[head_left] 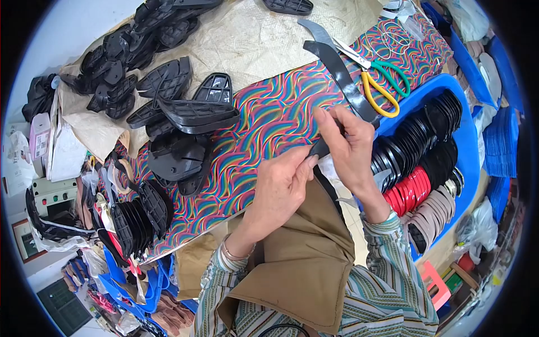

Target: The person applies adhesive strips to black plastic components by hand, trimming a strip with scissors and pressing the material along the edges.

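My left hand [279, 188] is closed in a pinch around a narrow black strip [320, 149] in front of my apron. Close beside it, my right hand [351, 147] has its fingers curled against the strip's upper end, thumb pointing up; the exact grip is partly hidden. Just beyond my right hand lies a glossy black strap [339, 70] on the table. Scissors [380, 84] with one green and one yellow handle lie next to it. A curved grey blade-like piece [317, 31] sits at the strap's far end.
Black shoe soles [179, 154] are heaped on the patterned tablecloth [264, 112] at left. At right, a blue bin [471, 140] holds rows of black, red and beige straps. A beige sheet [247, 42] covers the table's back. A pink stool [433, 283] stands lower right.
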Demonstrator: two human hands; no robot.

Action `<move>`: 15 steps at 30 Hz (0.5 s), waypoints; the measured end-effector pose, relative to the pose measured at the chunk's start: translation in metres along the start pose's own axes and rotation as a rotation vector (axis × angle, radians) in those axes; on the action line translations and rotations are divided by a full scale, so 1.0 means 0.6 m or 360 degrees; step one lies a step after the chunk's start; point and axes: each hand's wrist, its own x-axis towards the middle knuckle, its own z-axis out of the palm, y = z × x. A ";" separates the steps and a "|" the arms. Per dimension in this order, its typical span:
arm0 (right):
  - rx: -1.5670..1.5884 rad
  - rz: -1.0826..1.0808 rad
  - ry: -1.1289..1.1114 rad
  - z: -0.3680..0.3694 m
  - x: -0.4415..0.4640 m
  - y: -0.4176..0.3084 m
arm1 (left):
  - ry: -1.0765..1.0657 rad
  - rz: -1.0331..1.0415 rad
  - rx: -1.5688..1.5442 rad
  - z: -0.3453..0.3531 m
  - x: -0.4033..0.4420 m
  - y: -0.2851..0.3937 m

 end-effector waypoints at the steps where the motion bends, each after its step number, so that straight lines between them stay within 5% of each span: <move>1: -0.0195 -0.0397 0.0013 0.008 -0.004 -0.003 | 0.0037 0.0039 0.0090 0.002 -0.001 0.002; 3: -0.0571 -0.1194 0.0039 0.024 -0.008 -0.004 | 0.0176 0.0224 0.0258 0.012 0.004 -0.009; 5: -0.0577 -0.0946 0.0108 0.022 0.005 0.022 | 0.0418 0.0598 0.0577 0.024 0.005 -0.019; 7: -0.0594 -0.0488 0.0239 0.017 0.028 0.042 | 0.0444 0.0635 0.0547 0.036 0.000 -0.008; 11: -0.0408 -0.1121 0.0202 0.007 0.002 0.000 | 0.0459 0.0681 0.0461 0.029 -0.001 -0.010; 15: -0.0704 -0.0988 0.0061 0.018 0.005 0.044 | 0.0395 0.0708 0.0462 0.027 0.004 -0.014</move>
